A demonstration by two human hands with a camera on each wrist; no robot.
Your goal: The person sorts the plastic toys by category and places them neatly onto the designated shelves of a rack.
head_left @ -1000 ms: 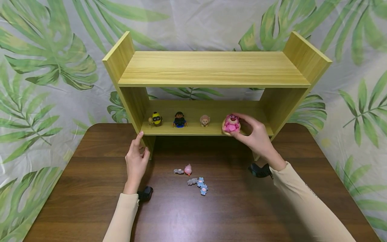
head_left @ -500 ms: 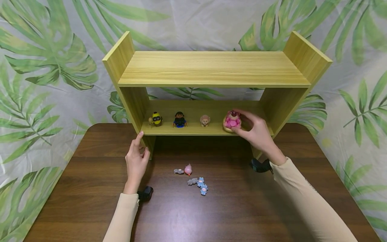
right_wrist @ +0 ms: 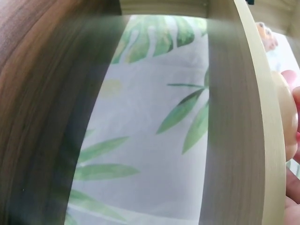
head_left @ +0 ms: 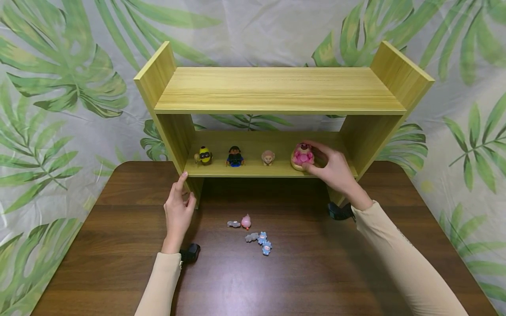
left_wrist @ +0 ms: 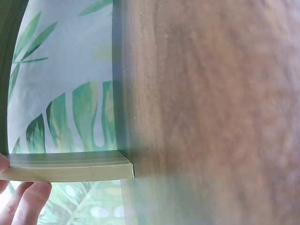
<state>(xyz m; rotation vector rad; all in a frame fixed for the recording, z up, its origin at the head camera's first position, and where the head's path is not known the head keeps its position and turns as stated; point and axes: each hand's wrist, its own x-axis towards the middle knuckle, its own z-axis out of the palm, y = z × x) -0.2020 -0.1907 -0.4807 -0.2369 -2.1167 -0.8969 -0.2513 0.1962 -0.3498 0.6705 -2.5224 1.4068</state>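
A pink bear figurine [head_left: 302,154] with a pale rounded base is at the right part of the middle shelf [head_left: 253,172], close to its front edge. My right hand [head_left: 336,171] grips it from the right, thumb at the front and fingers behind its head. In the right wrist view, its pale base [right_wrist: 285,115] shows at the shelf edge beside the fingertips. My left hand [head_left: 179,210] holds the shelf unit's left side panel near the middle shelf. The left wrist view has fingers [left_wrist: 33,201] on both faces of that panel [left_wrist: 70,172].
On the middle shelf stand a yellow-and-black figurine [head_left: 204,156], a dark-haired figurine in blue [head_left: 235,157] and a small lion figurine [head_left: 268,157]. Several small toys, among them a pink one [head_left: 246,221] and a blue one [head_left: 266,248], lie on the brown table [head_left: 308,267].
My right hand has moved the bear slightly back on the middle shelf, first a little rightward, then a little leftward. The left hand has stayed put.
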